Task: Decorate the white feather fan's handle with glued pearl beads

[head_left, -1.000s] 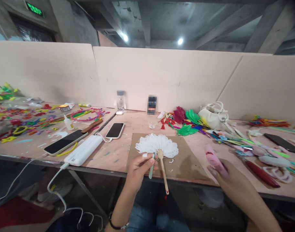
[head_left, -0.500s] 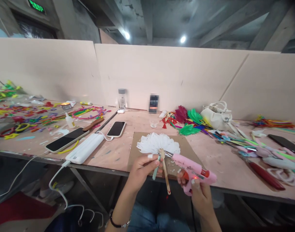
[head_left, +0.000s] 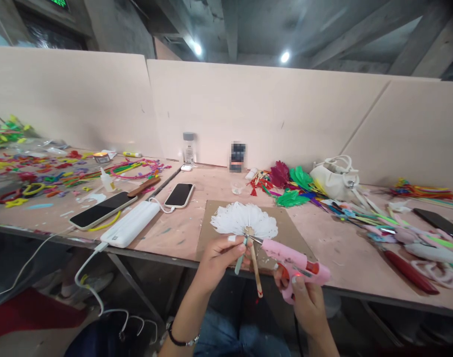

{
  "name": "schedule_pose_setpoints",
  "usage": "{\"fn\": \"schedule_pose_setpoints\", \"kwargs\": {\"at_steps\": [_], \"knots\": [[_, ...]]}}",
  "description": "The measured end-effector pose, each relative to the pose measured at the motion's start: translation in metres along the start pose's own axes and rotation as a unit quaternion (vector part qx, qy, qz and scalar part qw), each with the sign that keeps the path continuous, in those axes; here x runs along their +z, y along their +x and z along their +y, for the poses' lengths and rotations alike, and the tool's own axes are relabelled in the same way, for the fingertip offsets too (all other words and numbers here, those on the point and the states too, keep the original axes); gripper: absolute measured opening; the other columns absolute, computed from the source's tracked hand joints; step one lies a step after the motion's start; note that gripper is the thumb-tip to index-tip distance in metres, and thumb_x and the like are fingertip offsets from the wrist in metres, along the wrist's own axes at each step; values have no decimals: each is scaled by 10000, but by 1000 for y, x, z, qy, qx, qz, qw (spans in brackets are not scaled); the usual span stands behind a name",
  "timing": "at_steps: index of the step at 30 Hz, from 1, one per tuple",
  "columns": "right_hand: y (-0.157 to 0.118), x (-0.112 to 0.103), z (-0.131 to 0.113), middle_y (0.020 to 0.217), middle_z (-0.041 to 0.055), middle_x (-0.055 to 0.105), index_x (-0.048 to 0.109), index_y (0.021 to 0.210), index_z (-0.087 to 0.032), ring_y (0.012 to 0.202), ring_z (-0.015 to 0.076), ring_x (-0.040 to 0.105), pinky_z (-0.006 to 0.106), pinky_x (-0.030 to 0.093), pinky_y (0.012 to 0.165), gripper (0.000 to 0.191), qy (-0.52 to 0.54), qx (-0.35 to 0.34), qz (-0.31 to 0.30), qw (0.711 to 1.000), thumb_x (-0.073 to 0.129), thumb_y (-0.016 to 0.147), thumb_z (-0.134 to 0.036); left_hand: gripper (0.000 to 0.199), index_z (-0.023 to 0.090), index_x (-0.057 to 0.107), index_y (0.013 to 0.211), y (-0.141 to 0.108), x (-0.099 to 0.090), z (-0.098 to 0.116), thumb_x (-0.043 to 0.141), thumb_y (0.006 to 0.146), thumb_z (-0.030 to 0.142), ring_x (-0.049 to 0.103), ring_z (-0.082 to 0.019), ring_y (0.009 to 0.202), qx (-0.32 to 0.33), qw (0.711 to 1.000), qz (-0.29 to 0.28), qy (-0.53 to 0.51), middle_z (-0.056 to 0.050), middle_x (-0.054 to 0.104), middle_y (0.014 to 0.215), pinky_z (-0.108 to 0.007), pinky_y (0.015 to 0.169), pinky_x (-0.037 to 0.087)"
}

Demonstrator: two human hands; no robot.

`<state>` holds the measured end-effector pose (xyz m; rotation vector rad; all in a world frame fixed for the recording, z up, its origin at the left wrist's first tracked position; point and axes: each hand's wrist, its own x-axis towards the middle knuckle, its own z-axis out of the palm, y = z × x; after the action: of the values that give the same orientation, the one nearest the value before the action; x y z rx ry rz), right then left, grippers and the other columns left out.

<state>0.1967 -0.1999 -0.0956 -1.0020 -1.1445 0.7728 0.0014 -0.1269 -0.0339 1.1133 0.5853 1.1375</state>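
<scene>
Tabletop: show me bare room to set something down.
Mostly bare: between the cabled phone and the cardboard, and right of the glue gun, before the red handle. Crowded: around the white bag and feathers, and among the colourful pieces, far left.

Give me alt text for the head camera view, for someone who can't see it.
A person's right hand holds a pink glue gun, its nozzle close to a pale green tool in the left hand, by a wooden-handled white fan on brown cardboard. The table holds phones, a white power bank, colorful feathers and a handbag.
</scene>
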Motion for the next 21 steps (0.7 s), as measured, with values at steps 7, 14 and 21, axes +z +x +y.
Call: {"fn": "schedule_pose_setpoints", "kwargs": {"at_steps": [7, 14, 21], "knots": [[0, 1, 0, 702, 77, 629, 740, 806, -177, 581, 187, 522, 272, 375, 507, 576, 6, -5, 7, 1000, 633, 993, -711, 314, 146, 853, 895, 2, -4, -2, 894, 781, 436, 717, -155, 648, 7, 1000, -24, -5, -76, 782, 843, -275, 644, 646], [-1, 1, 0, 686, 66, 618, 674, 755, -184, 566, 181, 508, 281, 375, 526, 587, 3, -5, 9, 1000, 630, 990, -720, 331, 139, 845, 889, 1, -3, -2, 894, 775, 446, 725, -167, 683, -1, 1000, -18, -5, -75, 778, 845, -283, 657, 652], [-1, -1, 3, 661, 54, 589, 605, 731, -195, 538, 172, 467, 271, 342, 506, 569, 14, -3, 2, 1000, 640, 989, -700, 332, 143, 842, 890, -2, 0, 1, 899, 769, 448, 729, -161, 680, -1, 1000, 0, -3, -68, 787, 829, -267, 655, 644]]}}
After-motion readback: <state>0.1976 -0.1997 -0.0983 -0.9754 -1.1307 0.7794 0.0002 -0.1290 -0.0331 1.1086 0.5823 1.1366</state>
